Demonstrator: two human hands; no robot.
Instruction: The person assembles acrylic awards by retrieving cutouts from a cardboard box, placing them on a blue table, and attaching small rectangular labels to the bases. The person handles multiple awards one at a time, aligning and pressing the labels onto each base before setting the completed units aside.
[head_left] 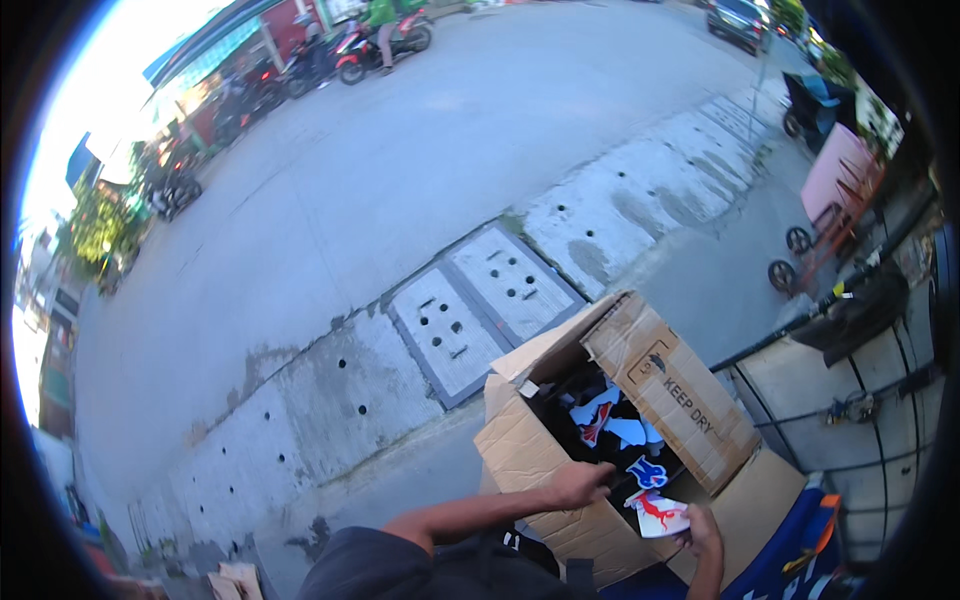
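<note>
Pinching the white-and-red cutout (655,513) by its right edge, my right hand (702,532) should hold it flat (it looks bendable) over the cardboard box (590,545); leftward, my left hand (580,485) curls, its hold unclear to me.

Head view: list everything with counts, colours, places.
Cardboard box: one, brown, lower right of centre
Card: one, white with red figure, lower right
Cutouts: several, blue, white and red, in box
Framed slabs: two, pale grey, beyond box
Slim object: one, orange, right of box
Cart: one, pinkish, upper right
Motorcycles: several, red or dark, upper left
Car: one, dark, top right
Road: one, grey, upper half
Left hand: one, bare, at box opening
Right hand: one, bare, holding the card
</note>
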